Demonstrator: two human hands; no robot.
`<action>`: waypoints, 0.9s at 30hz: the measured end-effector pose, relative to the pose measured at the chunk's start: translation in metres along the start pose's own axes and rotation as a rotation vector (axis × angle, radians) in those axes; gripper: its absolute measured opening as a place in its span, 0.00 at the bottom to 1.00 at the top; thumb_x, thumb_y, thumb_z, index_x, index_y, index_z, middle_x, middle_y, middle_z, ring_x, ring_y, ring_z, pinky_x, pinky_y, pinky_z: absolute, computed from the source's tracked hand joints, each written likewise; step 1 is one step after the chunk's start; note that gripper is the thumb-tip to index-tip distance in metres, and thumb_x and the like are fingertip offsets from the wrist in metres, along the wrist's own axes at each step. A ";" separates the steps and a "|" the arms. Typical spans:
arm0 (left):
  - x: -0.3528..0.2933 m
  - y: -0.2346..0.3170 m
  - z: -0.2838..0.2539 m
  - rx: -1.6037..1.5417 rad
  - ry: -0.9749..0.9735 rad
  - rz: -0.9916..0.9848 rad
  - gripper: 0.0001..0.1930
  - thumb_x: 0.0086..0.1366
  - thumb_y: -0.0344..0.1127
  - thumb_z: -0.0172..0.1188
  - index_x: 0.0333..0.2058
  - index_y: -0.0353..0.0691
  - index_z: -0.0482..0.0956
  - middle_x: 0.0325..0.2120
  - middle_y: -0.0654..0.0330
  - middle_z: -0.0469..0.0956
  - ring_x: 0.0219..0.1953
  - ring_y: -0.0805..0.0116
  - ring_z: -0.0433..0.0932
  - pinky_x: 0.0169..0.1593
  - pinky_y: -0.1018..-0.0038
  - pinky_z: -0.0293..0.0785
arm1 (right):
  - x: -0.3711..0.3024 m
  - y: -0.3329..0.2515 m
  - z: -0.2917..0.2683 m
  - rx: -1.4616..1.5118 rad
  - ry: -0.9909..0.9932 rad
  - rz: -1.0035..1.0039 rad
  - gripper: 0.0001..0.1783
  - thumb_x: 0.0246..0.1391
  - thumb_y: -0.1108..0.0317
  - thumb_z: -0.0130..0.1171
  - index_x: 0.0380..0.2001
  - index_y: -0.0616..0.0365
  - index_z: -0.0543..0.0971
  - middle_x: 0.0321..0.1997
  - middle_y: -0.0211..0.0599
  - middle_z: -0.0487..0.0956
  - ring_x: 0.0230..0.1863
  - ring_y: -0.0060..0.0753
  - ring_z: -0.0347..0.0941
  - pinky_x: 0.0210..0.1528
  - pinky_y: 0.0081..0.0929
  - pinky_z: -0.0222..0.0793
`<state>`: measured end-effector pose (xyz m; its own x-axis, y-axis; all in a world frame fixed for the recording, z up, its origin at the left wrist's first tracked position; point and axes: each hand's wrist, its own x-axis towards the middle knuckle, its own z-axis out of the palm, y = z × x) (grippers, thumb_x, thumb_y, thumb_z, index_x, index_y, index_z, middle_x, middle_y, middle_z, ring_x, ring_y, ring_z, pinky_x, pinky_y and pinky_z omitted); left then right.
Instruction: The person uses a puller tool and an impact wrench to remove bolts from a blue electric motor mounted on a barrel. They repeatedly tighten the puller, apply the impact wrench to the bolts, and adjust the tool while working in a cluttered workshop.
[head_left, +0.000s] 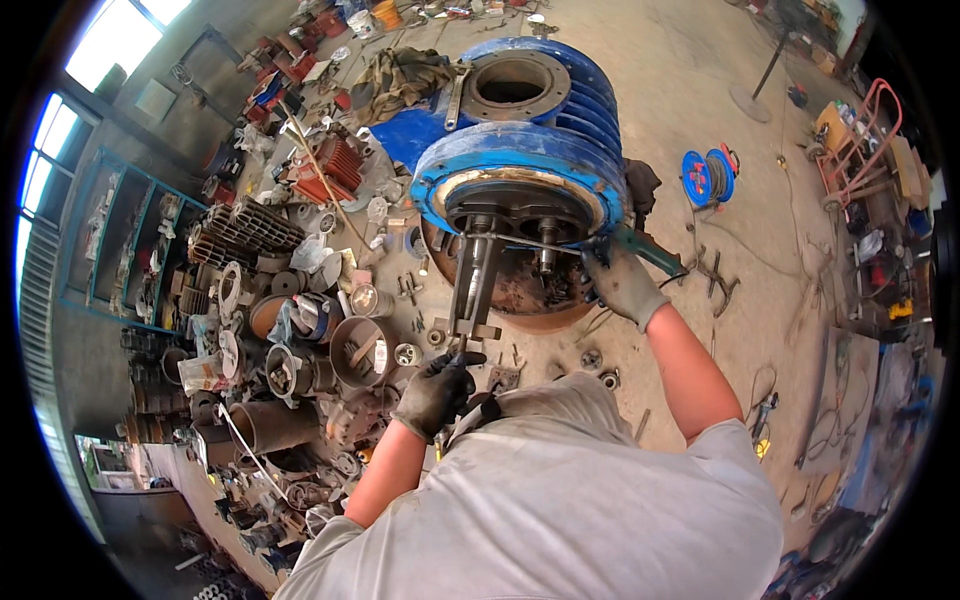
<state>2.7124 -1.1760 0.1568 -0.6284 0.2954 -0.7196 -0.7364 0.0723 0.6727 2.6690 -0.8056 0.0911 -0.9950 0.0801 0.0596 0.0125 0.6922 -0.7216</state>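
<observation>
A large blue ribbed machine housing [590,95] stands in front of me, its open round face showing two shafts. On the left shaft sits a gear puller [474,285] with long arms and a crosspiece. My left hand [437,393], in a dark-stained glove, is closed around the puller's screw end. A thin metal bar [530,243] crosses in front of the shafts, from the puller to my right hand. My gloved right hand [622,284] is closed on the bar's right end, its fingertips partly hidden. Just beyond it is a green tool [650,252]. The second shaft [547,245] is bare.
A rusty round drum [540,322] is under the housing. A wrench [456,97] and a crumpled cloth [400,82] lie on top. Machine parts and a metal ring [335,350] crowd the left floor. A blue cable reel [708,178] and a red hand truck [868,150] stand right.
</observation>
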 end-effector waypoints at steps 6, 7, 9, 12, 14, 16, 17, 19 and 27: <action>-0.005 0.002 -0.001 0.077 0.012 0.031 0.18 0.83 0.44 0.50 0.57 0.38 0.81 0.24 0.66 0.75 0.19 0.79 0.67 0.23 0.80 0.67 | -0.005 -0.013 -0.028 0.969 -0.285 0.424 0.17 0.70 0.64 0.54 0.56 0.61 0.76 0.41 0.45 0.83 0.36 0.36 0.81 0.39 0.33 0.77; -0.003 -0.001 -0.002 0.065 0.010 0.026 0.18 0.83 0.44 0.50 0.57 0.39 0.81 0.24 0.66 0.75 0.19 0.79 0.67 0.23 0.79 0.66 | -0.006 -0.021 -0.032 0.970 -0.273 0.454 0.17 0.70 0.64 0.55 0.56 0.61 0.76 0.42 0.43 0.83 0.35 0.32 0.80 0.37 0.30 0.76; 0.000 0.001 0.000 0.047 0.006 0.028 0.18 0.83 0.45 0.49 0.56 0.41 0.83 0.24 0.67 0.75 0.19 0.78 0.67 0.23 0.78 0.65 | -0.009 -0.033 -0.037 0.974 -0.244 0.502 0.17 0.69 0.64 0.56 0.56 0.61 0.76 0.43 0.39 0.83 0.33 0.23 0.79 0.34 0.24 0.75; -0.001 -0.001 0.001 0.054 0.022 0.023 0.18 0.83 0.44 0.49 0.56 0.41 0.82 0.24 0.67 0.74 0.19 0.79 0.67 0.23 0.79 0.65 | -0.022 -0.025 -0.020 0.575 -0.076 0.062 0.25 0.65 0.67 0.61 0.62 0.61 0.70 0.53 0.46 0.80 0.48 0.40 0.81 0.50 0.37 0.78; 0.001 -0.006 -0.003 0.046 0.013 0.039 0.17 0.82 0.43 0.50 0.56 0.39 0.82 0.24 0.67 0.74 0.19 0.79 0.66 0.23 0.78 0.65 | -0.030 -0.048 -0.032 0.242 -0.043 -0.045 0.32 0.61 0.71 0.63 0.67 0.59 0.67 0.58 0.53 0.77 0.59 0.54 0.77 0.63 0.46 0.73; -0.001 -0.004 -0.001 0.044 0.009 0.051 0.17 0.82 0.42 0.50 0.56 0.39 0.82 0.23 0.67 0.74 0.19 0.79 0.66 0.23 0.78 0.65 | -0.028 -0.039 -0.031 0.275 -0.082 -0.147 0.30 0.61 0.73 0.61 0.66 0.59 0.68 0.58 0.55 0.78 0.58 0.55 0.77 0.62 0.46 0.73; -0.002 -0.002 -0.001 0.049 0.005 0.057 0.17 0.82 0.42 0.51 0.56 0.38 0.81 0.23 0.67 0.74 0.19 0.79 0.66 0.23 0.78 0.65 | -0.028 -0.037 -0.031 0.295 -0.097 -0.196 0.29 0.62 0.74 0.60 0.66 0.58 0.69 0.58 0.55 0.78 0.57 0.56 0.78 0.61 0.47 0.74; 0.000 -0.003 -0.003 0.032 -0.008 0.049 0.16 0.82 0.42 0.51 0.55 0.38 0.81 0.24 0.66 0.75 0.19 0.78 0.68 0.23 0.78 0.67 | -0.025 -0.034 -0.035 0.168 -0.032 -0.308 0.23 0.64 0.74 0.58 0.62 0.60 0.73 0.54 0.52 0.80 0.54 0.50 0.80 0.55 0.42 0.75; 0.005 -0.009 -0.005 0.043 0.017 0.055 0.18 0.82 0.44 0.51 0.55 0.37 0.81 0.24 0.64 0.77 0.19 0.77 0.69 0.23 0.77 0.70 | -0.001 -0.029 -0.053 1.017 -0.376 0.292 0.31 0.76 0.40 0.48 0.58 0.59 0.78 0.29 0.38 0.85 0.22 0.29 0.80 0.22 0.23 0.74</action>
<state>2.7150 -1.1796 0.1460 -0.6716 0.2843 -0.6842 -0.6898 0.0972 0.7175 2.6751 -0.7875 0.1483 -0.9359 -0.1967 -0.2921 0.3347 -0.2392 -0.9115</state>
